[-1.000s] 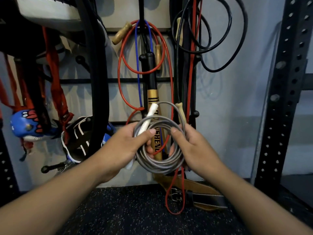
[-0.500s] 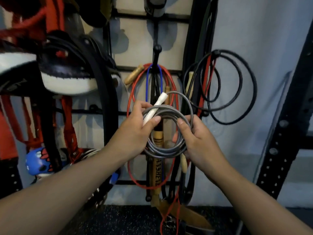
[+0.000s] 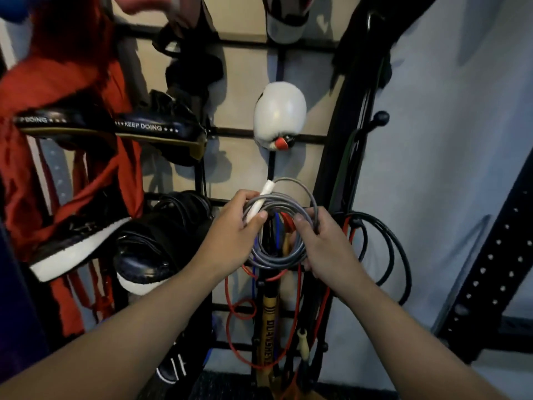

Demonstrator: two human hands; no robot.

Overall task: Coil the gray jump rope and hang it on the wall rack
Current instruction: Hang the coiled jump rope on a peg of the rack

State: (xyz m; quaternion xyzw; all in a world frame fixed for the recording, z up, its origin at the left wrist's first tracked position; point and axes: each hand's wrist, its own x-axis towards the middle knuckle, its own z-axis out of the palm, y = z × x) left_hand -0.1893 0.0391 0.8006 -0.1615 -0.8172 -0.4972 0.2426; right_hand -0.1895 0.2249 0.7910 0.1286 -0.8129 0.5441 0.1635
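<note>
Head view: gray rope (image 3: 277,232) coiled, held up against wall rack (image 3: 331,174). Left hand (image 3: 233,235) pinching coil plus white handle (image 3: 259,204); right hand (image 3: 323,243) clamping opposite side. Keep loops bunched, slip over free peg (image 3: 380,118).

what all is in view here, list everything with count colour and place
gray jump rope: 1, gray with white handle, coiled, held in front of the rack
wall rack: 1, black bars, on the beige wall
boxing glove: 1, white, on the rack above the coil
focus pads: 2, dark with "KEEP DOING" lettering, upper left
red cord: 1, red, hanging below the coil
black cords: several loops, black, right of the hands
upright post: 1, black, perforated, far right
left hand: grips coil and handle
right hand: grips coil's right side
</note>
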